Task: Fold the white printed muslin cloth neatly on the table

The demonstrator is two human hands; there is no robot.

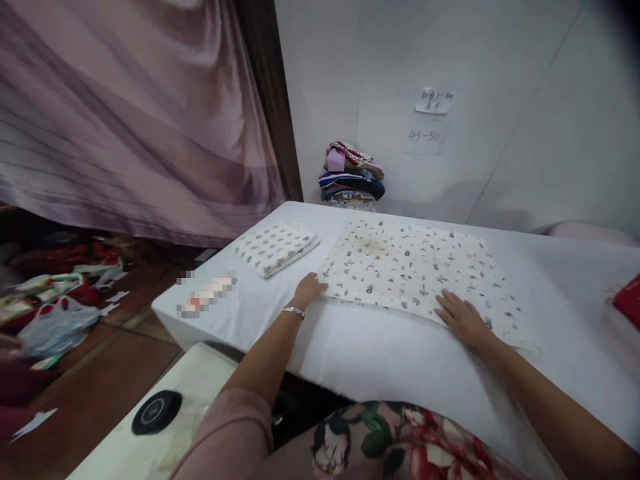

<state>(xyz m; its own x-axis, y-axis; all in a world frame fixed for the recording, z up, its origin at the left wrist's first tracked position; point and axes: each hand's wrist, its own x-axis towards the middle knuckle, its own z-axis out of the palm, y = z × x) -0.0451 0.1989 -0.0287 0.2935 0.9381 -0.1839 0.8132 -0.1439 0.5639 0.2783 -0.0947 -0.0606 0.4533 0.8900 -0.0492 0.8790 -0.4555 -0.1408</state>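
A white cloth [400, 260] printed with small grey and brown motifs lies spread on the white-covered table [370, 340]. A brownish patch shows near its far left part. My left hand [309, 289], a silver bracelet on its wrist, is at the cloth's near left corner, fingers closed on the edge. Flat on the near right part of the same cloth rests my right hand [463, 319], fingers stretched out. To the left of my left hand lies a folded white cloth [277, 248] with grey heart-like prints, apart from the spread one.
Folded fabrics [353, 175] are stacked beyond the table by the wall. A pixelated item [206, 295] lies near the table's left edge. A black round object [157, 412] sits on a lower pale surface. Bags [59, 327] crowd the floor at left; something red [627, 300] is far right.
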